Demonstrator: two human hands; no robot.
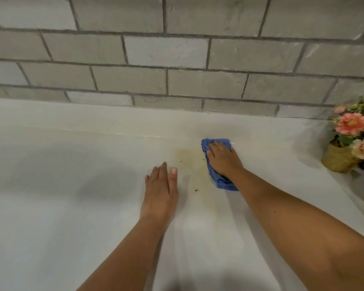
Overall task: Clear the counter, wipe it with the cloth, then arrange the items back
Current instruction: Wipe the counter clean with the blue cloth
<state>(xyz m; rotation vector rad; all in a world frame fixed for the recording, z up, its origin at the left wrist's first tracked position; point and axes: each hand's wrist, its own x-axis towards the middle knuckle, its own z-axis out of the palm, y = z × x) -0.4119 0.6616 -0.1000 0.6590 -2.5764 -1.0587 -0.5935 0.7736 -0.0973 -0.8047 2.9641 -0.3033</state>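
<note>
Stage: wiping | cloth under right hand, fingers flat | left hand flat on counter, holding nothing | stain unwiped at cloth's 9 o'clock | flowers at 3 o'clock | rearranging pending

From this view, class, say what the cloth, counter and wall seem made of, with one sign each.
Cloth: soft blue fabric, perhaps microfibre; it bunches under the right hand. Counter: smooth glossy white, perhaps stone or laminate; it shows reflections. Wall: grey tiles, likely ceramic, with grout lines.
</note>
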